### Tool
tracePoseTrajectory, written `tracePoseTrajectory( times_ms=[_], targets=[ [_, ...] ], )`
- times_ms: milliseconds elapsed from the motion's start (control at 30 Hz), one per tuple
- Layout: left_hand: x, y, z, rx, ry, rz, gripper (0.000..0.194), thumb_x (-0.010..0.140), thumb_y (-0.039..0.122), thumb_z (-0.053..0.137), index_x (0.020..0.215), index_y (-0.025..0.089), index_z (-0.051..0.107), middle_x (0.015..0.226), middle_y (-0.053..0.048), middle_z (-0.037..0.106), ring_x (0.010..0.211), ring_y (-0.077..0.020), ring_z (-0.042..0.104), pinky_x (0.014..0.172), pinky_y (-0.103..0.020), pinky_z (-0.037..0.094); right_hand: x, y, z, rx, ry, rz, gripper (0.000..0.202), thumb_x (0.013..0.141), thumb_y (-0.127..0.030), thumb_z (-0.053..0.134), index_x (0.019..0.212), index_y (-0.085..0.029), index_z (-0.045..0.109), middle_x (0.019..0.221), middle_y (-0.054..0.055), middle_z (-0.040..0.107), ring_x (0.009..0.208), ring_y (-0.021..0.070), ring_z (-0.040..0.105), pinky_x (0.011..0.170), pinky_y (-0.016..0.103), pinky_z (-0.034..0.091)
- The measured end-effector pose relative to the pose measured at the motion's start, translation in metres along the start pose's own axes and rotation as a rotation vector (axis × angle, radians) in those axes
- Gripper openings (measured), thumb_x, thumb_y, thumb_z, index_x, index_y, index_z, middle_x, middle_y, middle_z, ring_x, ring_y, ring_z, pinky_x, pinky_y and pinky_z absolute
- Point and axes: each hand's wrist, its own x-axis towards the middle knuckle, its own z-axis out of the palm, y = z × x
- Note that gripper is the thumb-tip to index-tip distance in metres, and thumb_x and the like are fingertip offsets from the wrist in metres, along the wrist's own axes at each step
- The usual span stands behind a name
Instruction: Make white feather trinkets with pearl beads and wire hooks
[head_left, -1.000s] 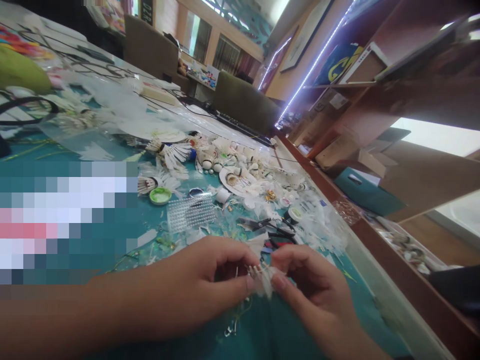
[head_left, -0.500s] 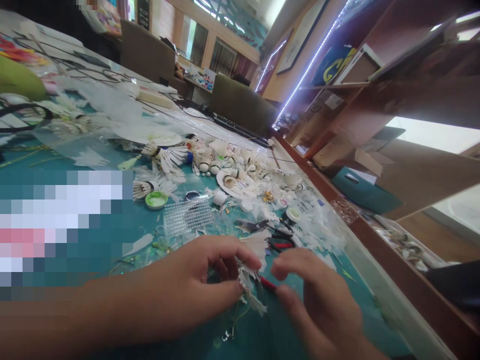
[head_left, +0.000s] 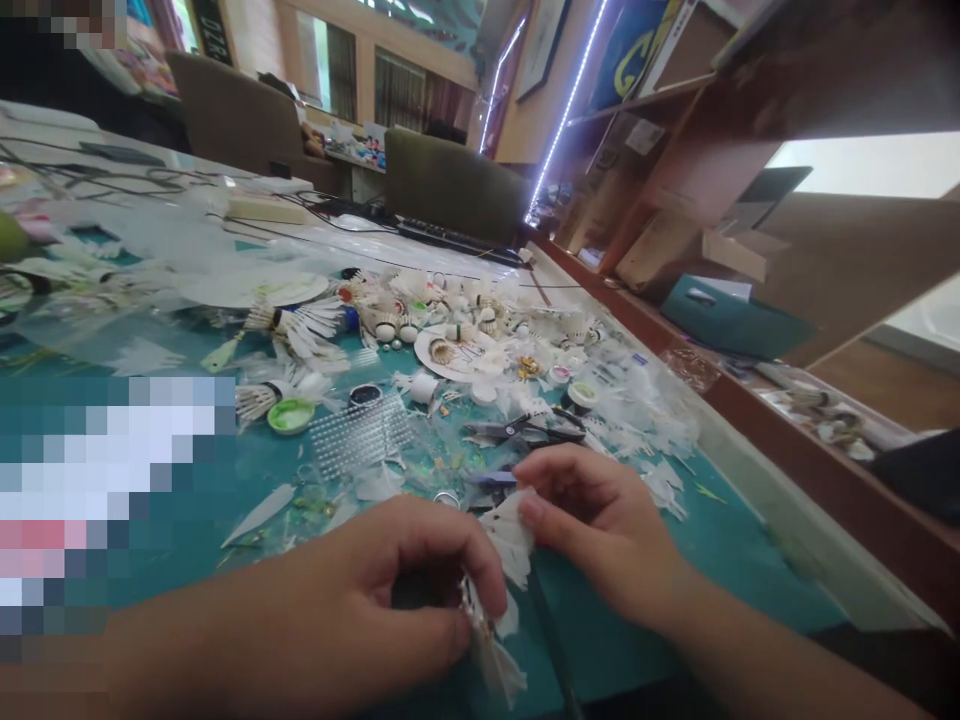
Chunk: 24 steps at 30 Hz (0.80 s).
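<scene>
The left hand (head_left: 382, 590) had its grip closed on a feather cluster (head_left: 499, 670), pinched between thumb and forefinger low over the green counter (head_left: 750, 540); the right hand (head_left: 600, 530) held the edge of a white fan (head_left: 504, 535) just above and beyond it, thumb on the near face. Whether the two pieces were joined could not be told. Both seemed likely to be almost weightless, with springy, stiff shafts and thin, soft vanes that would split or crease under a hard pinch; they would probably slip little but bend readily. The shafts at the base looked the best place to take hold, with light pressure, leaving the vanes' ragged tips free. Beyond the hands, the count ran to one pair of scissors (head_left: 544, 432), one studded clear sheet (head_left: 360, 435), one green dish (head_left: 291, 414), one dark pot (head_left: 366, 395), one pale-green pot (head_left: 581, 393), one ring (head_left: 446, 497) and one laptop (head_left: 457, 185). The shuttlecocks (head_left: 304, 322) were several, too jumbled to count exactly.
</scene>
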Motion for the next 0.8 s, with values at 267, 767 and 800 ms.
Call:
tracePoseTrajectory(
  times_ms=[267,767,800],
  targets=[
    [0.002,-0.004,-0.010,-0.155,-0.084,0.062,0.006,0.085,0.020,0.064,0.090,0.023,0.067,0.088,0.000,0.063,0.087,-0.0203,0.059,0.076,-0.027,0.047,0.002,-0.001,-0.003,0.066,-0.014,0.050,0.006,0.088,-0.024,0.080,0.092,-0.022,0.077,0.070,-0.003,0.067,0.060,0.0073,0.055,0.055,0.017,0.042],
    [0.005,-0.009,-0.013,-0.218,0.008,0.159,0.034,0.083,0.028,0.072,0.117,0.027,0.072,0.125,-0.005,0.069,0.122,-0.0316,0.061,0.103,-0.040,0.051,-0.003,-0.003,0.001,-0.268,-0.002,-0.140,0.010,0.092,-0.020,0.069,0.099,-0.022,0.075,0.079,-0.002,0.072,0.069,0.0108,0.064,0.065,0.021,0.052],
    [0.004,-0.009,-0.012,-0.221,0.016,0.137,0.036,0.083,0.028,0.072,0.118,0.027,0.072,0.125,-0.005,0.069,0.122,-0.0327,0.061,0.100,-0.040,0.052,-0.003,-0.004,0.001,-0.284,-0.004,-0.154,0.010,0.091,-0.019,0.069,0.099,-0.023,0.075,0.080,-0.002,0.073,0.069,0.0108,0.065,0.066,0.020,0.052]
  ],
)
